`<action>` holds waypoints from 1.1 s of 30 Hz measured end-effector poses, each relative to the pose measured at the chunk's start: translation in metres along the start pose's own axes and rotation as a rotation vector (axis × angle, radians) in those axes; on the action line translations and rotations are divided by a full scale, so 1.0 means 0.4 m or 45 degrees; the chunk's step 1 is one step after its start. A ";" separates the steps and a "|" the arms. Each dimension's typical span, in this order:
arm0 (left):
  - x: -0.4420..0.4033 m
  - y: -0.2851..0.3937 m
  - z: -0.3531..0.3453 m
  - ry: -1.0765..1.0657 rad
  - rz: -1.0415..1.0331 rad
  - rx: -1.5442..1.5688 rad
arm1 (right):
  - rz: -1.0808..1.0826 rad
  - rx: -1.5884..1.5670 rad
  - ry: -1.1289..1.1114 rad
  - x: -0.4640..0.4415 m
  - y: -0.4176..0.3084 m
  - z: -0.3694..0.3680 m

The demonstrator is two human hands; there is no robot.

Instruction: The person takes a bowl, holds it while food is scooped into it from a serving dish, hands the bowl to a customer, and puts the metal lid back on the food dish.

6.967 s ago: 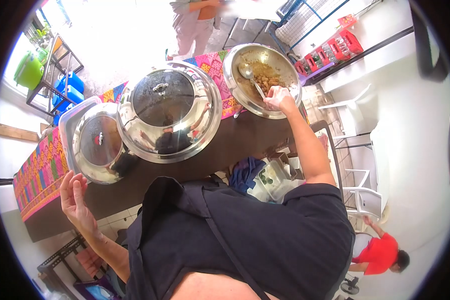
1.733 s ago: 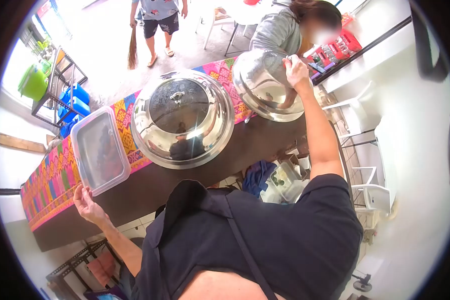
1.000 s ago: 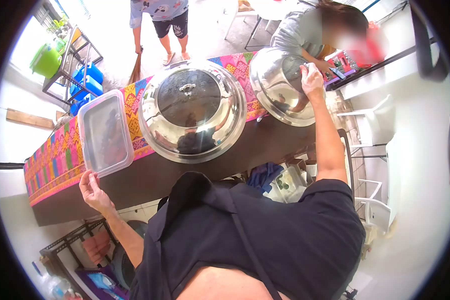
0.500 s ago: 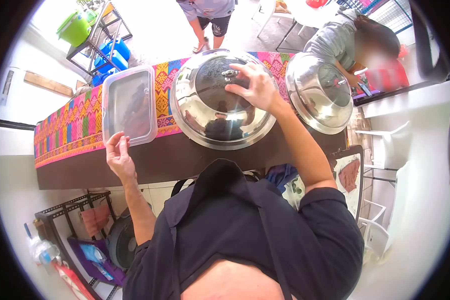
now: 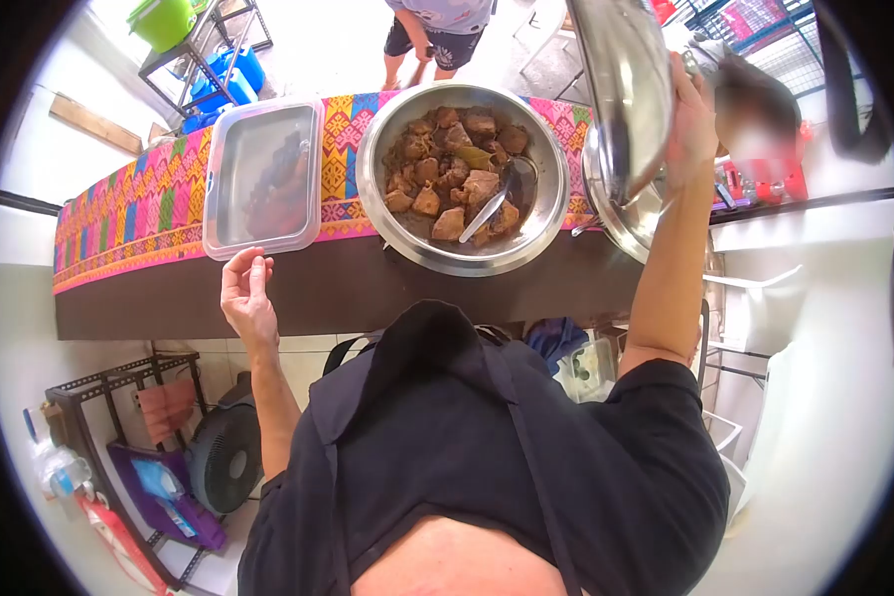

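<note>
One steel lid [image 5: 641, 84], held tilted by the right hand [image 5: 690, 129], hangs right of one steel bowl [image 5: 447, 261] (stew [image 5: 442, 174], one spoon [image 5: 487, 211]) and one plastic container [image 5: 243, 149] beside the left hand [image 5: 248, 295], grip narrow, closure unclear; brown worktop [image 5: 348, 288], white walls [image 5: 844, 298].

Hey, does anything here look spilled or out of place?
Nothing stands out: I see no spill around the bowl, and the spoon rests in the stew. The raised lid is tilted, but the right hand holds it.

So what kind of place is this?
Maybe a small eatery or food stall: there's a big bowl of chunky food with a spoon, a shiny lid held up, and a bright cloth along the table.
</note>
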State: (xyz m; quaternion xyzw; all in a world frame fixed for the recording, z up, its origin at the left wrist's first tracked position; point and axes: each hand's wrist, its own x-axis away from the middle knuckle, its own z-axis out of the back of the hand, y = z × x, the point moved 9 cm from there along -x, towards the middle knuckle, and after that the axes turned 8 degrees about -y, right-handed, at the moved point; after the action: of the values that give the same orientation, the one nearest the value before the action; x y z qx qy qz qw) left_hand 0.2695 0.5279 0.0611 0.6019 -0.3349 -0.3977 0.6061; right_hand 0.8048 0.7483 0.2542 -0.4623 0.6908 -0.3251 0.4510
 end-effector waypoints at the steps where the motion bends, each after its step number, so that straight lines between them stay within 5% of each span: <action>1: 0.000 0.002 -0.001 -0.005 0.009 0.003 | -0.002 0.002 -0.008 0.004 0.000 0.007; 5: -0.010 0.002 -0.003 -0.031 0.011 0.029 | -0.151 0.096 0.019 0.063 0.081 0.007; 13: -0.017 -0.006 -0.013 -0.054 0.044 0.014 | 0.161 1.367 -0.543 0.216 0.254 -0.255; 19: 0.001 -0.012 0.029 -0.004 0.063 0.013 | 0.258 1.538 -0.586 0.221 0.337 -0.246; 21: 0.008 -0.020 0.048 0.018 0.071 -0.006 | 0.013 1.429 -0.610 0.221 0.359 -0.236; 24: 0.011 -0.026 0.070 0.028 0.074 -0.011 | -0.091 1.339 -0.539 0.232 0.366 -0.239; 25: 0.004 -0.029 0.066 0.021 0.073 -0.003 | 0.059 1.365 -0.558 0.229 0.374 -0.231; 28: -0.001 -0.038 0.077 0.027 0.085 -0.010 | -0.191 1.318 -0.572 0.247 0.373 -0.242; 29: -0.006 -0.039 0.077 0.026 0.079 -0.013 | 0.311 1.546 -0.572 0.248 0.328 -0.278; 33: -0.025 -0.035 0.067 0.031 0.090 -0.011 | 0.411 1.460 -0.575 0.257 0.339 -0.258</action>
State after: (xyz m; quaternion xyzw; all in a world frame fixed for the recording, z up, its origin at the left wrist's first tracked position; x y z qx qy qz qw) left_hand 0.2400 0.5251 0.0492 0.5917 -0.3469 -0.3703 0.6264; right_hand 0.6455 0.7048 0.1432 -0.0947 0.3557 -0.4657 0.8047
